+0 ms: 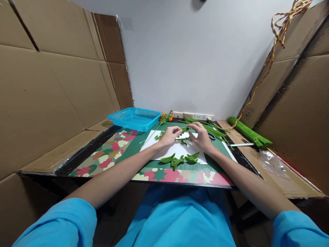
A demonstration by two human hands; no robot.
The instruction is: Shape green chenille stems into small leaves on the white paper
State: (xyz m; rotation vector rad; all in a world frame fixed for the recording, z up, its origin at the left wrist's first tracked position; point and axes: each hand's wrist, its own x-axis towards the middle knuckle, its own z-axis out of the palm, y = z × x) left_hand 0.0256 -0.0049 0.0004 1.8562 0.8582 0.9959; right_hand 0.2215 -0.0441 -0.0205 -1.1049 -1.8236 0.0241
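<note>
My left hand (170,135) and my right hand (200,135) meet over a white sheet of paper (180,149) on the table. Both pinch the same green pipe cleaner piece (185,129), the fingers of each curled round one end of it. Several bent green pipe cleaner leaves (180,159) lie on the paper's near edge, below my hands. A few smaller green pieces (158,137) rest just left of my left hand.
A blue plastic basket (134,118) stands at the back left. Loose green pipe cleaners (205,125) and a thick bundle (248,132) lie at the back right, with scissors (212,136) beside my right hand. Orange flowers (164,117) sit by the wall. Cardboard walls flank the table.
</note>
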